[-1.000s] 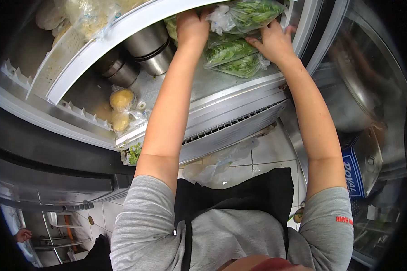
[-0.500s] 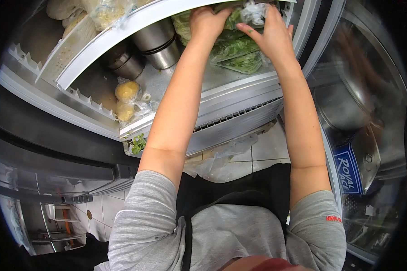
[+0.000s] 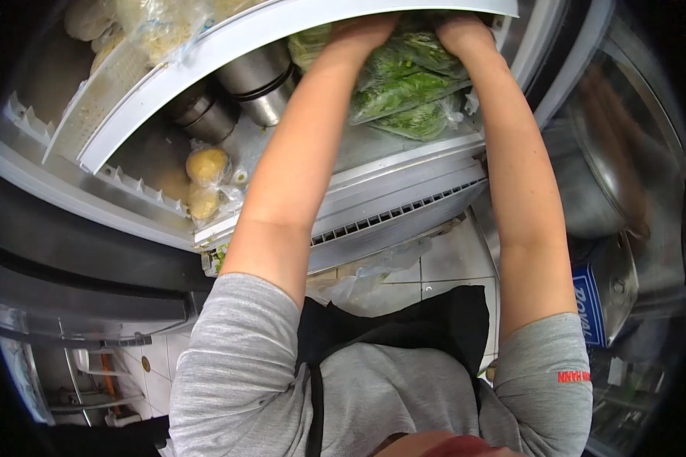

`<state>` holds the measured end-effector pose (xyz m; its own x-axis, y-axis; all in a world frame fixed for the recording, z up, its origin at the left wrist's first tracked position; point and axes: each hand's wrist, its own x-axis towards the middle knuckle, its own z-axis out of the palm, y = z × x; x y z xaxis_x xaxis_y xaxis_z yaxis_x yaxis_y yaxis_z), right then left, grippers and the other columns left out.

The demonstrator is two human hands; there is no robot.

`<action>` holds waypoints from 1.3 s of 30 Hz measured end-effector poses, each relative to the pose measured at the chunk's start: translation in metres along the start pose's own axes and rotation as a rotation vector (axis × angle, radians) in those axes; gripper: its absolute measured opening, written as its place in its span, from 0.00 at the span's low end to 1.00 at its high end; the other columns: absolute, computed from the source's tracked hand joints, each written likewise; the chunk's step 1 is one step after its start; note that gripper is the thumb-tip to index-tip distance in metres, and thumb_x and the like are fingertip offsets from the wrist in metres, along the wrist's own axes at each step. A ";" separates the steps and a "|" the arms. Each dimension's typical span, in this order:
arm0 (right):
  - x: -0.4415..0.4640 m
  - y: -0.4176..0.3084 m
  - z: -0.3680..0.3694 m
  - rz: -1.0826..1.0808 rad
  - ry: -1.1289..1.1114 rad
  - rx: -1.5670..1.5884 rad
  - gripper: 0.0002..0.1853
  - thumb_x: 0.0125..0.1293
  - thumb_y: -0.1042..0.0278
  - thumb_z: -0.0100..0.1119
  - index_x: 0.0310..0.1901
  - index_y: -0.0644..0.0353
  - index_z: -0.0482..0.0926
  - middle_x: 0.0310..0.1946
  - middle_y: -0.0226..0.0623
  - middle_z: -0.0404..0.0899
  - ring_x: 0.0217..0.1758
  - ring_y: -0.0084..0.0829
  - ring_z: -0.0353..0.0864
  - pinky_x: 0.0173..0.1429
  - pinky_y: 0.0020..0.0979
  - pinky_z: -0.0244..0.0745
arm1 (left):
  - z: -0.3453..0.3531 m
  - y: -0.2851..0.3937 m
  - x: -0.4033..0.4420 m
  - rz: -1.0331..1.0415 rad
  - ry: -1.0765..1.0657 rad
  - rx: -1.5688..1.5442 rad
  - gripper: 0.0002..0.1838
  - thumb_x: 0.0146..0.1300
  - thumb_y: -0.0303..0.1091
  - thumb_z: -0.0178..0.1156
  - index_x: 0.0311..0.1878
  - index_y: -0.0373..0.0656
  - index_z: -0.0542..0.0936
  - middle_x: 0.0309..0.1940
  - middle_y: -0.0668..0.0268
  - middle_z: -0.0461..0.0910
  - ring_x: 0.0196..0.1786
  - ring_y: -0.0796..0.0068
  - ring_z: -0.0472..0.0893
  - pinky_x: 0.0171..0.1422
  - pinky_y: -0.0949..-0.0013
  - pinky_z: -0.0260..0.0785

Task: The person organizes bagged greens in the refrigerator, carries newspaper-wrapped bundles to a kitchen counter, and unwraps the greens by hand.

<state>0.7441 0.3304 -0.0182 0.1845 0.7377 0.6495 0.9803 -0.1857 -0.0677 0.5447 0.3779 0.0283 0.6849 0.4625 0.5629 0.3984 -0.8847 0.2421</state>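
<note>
Both my arms reach into a fridge, over its bottom compartment. My left hand (image 3: 364, 32) is beside the bagged leafy greens (image 3: 411, 87), its fingers mostly hidden under the shelf's white front edge. On the other side of the greens, my right hand (image 3: 465, 32) also passes beneath that edge, fingers out of sight. Whether either hand grips the bag cannot be made out. The greens lie stacked in clear plastic bags, with paler leaves (image 3: 310, 47) left of my left hand.
The white shelf edge (image 3: 297, 23) curves above my hands. Steel containers (image 3: 259, 80) and wrapped yellow produce (image 3: 207, 164) stand left of my left arm. A glass door (image 3: 587, 183) is at the right. Plastic sheeting (image 3: 366, 278) lies on the floor tiles below.
Both hands have moved deeper under the shelf edge, and their fingers are now hidden. The crumpled plastic top of the bag, visible between them before, is out of sight. The view has shifted slightly.
</note>
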 end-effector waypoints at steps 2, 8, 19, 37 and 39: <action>0.008 0.012 0.027 0.026 -0.152 -0.237 0.20 0.63 0.55 0.44 0.50 0.58 0.77 0.54 0.50 0.71 0.57 0.46 0.71 0.60 0.40 0.65 | 0.030 -0.008 -0.004 0.011 0.314 0.066 0.28 0.64 0.48 0.45 0.62 0.40 0.66 0.60 0.51 0.67 0.64 0.54 0.65 0.66 0.60 0.57; -0.014 -0.017 0.026 0.158 0.138 -0.116 0.26 0.67 0.51 0.35 0.63 0.55 0.62 0.66 0.47 0.55 0.69 0.45 0.54 0.63 0.59 0.54 | 0.016 0.019 -0.028 -0.432 0.040 -0.031 0.44 0.58 0.66 0.45 0.67 0.41 0.57 0.68 0.51 0.54 0.70 0.52 0.53 0.68 0.51 0.53; -0.034 -0.017 0.014 -0.020 0.729 0.225 0.25 0.61 0.56 0.54 0.51 0.69 0.67 0.45 0.57 0.70 0.50 0.55 0.66 0.56 0.47 0.61 | -0.018 -0.016 -0.269 -0.321 0.466 0.406 0.37 0.49 0.55 0.64 0.62 0.50 0.68 0.62 0.49 0.62 0.64 0.50 0.62 0.65 0.51 0.55; -0.233 -0.158 0.046 -0.253 0.088 0.466 0.17 0.60 0.55 0.56 0.49 0.50 0.76 0.59 0.35 0.67 0.63 0.38 0.62 0.66 0.42 0.50 | -0.084 -0.106 -0.323 -0.818 -0.050 0.501 0.30 0.46 0.37 0.65 0.56 0.60 0.68 0.53 0.52 0.65 0.46 0.49 0.77 0.51 0.58 0.71; -0.235 -0.157 0.050 -0.216 0.082 0.478 0.16 0.62 0.52 0.54 0.48 0.49 0.76 0.58 0.33 0.68 0.64 0.36 0.62 0.67 0.42 0.48 | -0.091 -0.098 -0.331 -0.713 -0.019 0.522 0.27 0.45 0.28 0.64 0.52 0.57 0.71 0.46 0.53 0.69 0.43 0.49 0.78 0.48 0.59 0.72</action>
<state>0.5500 0.2186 -0.1979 -0.0124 0.6698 0.7424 0.9216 0.2957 -0.2515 0.2231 0.3056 -0.1096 0.1754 0.8990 0.4013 0.9591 -0.2481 0.1365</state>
